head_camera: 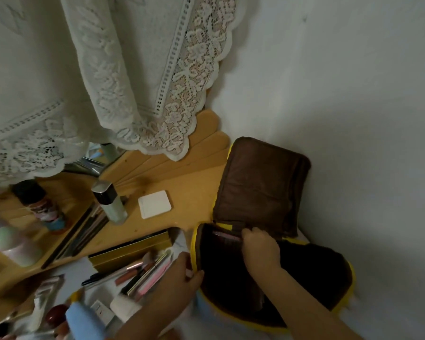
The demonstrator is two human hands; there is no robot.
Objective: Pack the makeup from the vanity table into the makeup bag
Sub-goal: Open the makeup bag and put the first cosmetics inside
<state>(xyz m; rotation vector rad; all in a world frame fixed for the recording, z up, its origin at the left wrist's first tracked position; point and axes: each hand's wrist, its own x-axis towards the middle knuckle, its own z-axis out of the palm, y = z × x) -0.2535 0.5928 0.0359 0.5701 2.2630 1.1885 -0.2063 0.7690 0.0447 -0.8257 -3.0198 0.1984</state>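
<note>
The makeup bag (pixel 329 278) stands open at the right, brown inside with a yellow rim, its brown lid (pixel 260 185) leaning against the wall. My right hand (pixel 260 246) is inside at the back edge, fingers curled over a pink item (pixel 225 235) in an inner pocket. My left hand (pixel 182 280) holds the bag's left rim. Brushes, pencils and a pink stick (pixel 142 273) lie loose on the table to the left of the bag.
A gold box (pixel 128 251), a white square compact (pixel 154 204), a pale green bottle (pixel 112 202), a dark-capped bottle (pixel 41 204), a pastel jar (pixel 12 244) and a blue tube (pixel 84 320) crowd the vanity table (pixel 194 187). A lace cloth (pixel 133 82) hangs over the mirror.
</note>
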